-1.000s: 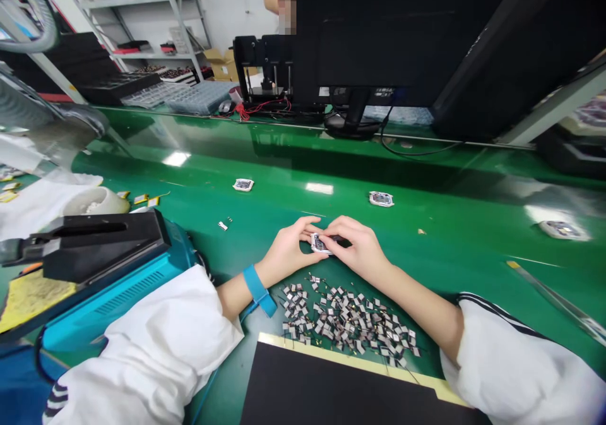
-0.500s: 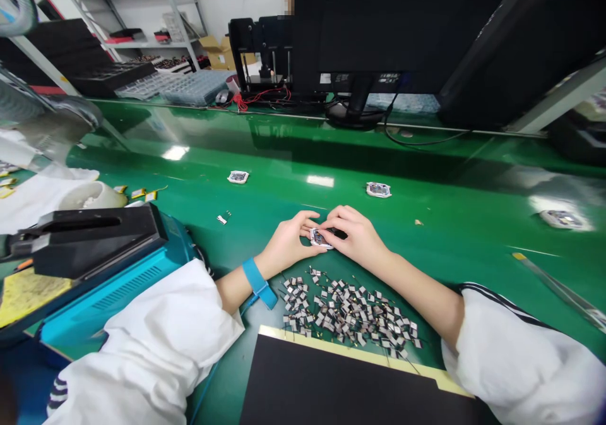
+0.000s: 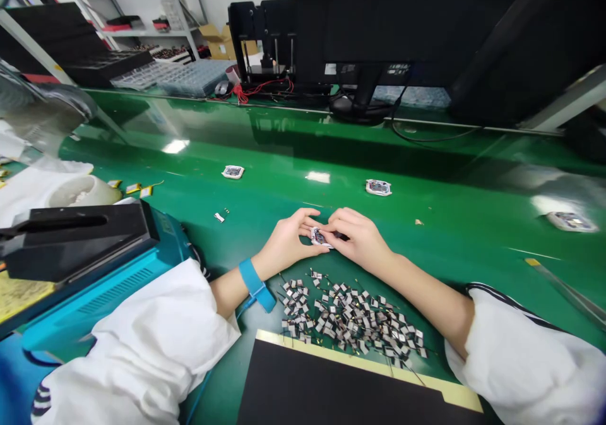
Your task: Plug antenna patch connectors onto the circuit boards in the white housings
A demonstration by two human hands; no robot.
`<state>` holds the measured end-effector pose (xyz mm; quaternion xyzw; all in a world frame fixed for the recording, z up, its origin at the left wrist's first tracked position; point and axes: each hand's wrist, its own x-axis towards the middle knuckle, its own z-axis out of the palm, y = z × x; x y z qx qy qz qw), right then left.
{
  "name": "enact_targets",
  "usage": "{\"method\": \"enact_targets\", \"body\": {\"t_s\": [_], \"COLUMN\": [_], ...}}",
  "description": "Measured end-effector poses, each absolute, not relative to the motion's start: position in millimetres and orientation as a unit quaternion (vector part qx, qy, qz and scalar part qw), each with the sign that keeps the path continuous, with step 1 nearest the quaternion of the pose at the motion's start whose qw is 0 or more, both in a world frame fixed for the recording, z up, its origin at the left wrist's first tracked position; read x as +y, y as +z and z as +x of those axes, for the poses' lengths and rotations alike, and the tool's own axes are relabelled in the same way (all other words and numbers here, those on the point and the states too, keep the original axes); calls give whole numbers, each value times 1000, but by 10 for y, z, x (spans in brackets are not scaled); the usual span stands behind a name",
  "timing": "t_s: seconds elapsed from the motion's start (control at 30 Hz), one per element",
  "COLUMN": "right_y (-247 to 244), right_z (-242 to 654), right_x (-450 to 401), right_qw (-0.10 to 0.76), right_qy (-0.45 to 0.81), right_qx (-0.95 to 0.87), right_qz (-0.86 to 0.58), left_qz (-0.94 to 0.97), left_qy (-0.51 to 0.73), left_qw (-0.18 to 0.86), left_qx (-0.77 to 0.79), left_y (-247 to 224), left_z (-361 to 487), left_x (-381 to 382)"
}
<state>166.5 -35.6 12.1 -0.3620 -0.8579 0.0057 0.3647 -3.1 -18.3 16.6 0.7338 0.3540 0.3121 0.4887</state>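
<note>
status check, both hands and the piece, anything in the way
Left hand holding white-rimmed piece. Right hand fingertips at it, partly covering it. Small-parts pile nearer the wearer, not between hands.

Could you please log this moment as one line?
left hand: holding white-rimmed piece | right hand: touching same piece | nearby: pile of small parts

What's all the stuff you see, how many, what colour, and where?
Bench: one, green, across the middle
Held unit: one, white-rimmed, centre
Loose units: three, white-rimmed, farther back
Small parts: too many to count, grey, front centre
Sheet: one, black with yellow edge, bottom
Tweezers: one, silvery, right
Machine: one, teal, left
Yellow pieces: several, yellow, left
Monitor: one, black, top
Trays: several, pale blue, upper left
Shelves: at least two, grey, top left
Wrist strap: one, blue, left wrist
Sleeves: two, white with dark stripes, bottom corners
Left hand: one, bare, at held unit
Right hand: one, bare, at held unit
</note>
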Motion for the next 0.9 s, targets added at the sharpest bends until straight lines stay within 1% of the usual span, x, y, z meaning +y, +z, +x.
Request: {"method": "enact_targets", "body": {"t_s": [0.1, 0.2, 0.27, 0.37, 0.43, 0.53, 0.67, 0.8, 0.9], "right_y": [63, 70, 107, 172, 194, 185, 141, 131, 155], "right_z": [1654, 1676, 1707, 1760, 1784, 1791, 1768, 1750, 1739], "right_x": [-320, -308, -326, -382, -418, -453, -462, -428, -369], "right_qw": [376, 358, 317, 234, 207, 224, 270, 280, 289], "right_qy": [37, 54, 28, -47, -76, -75, -13, 60, 57], "right_qx": [-843, -847, -865, -894, -900, -897, -886, -869, -868], "right_qz": [-383, -389, -388, -380, -376, -373, -376, -403, -400], "left_qz": [721, 723, 727, 731, 734, 739, 742, 752, 756], "left_qy": [314, 306, 303, 307, 309, 311, 307, 301, 298], "left_qw": [506, 507, 502, 497, 494, 487, 486, 472, 468], "left_qx": [354, 356, 356, 353, 348, 348, 344, 347, 347], "left_y": [157, 156, 155, 149, 142, 135, 139, 148, 153], "left_z": [-37, -42, -44, -46, -49, -54, -55, -52, -51], "left_x": [-168, -160, -162, -170, -173, -169, -161, -168, -175]}}
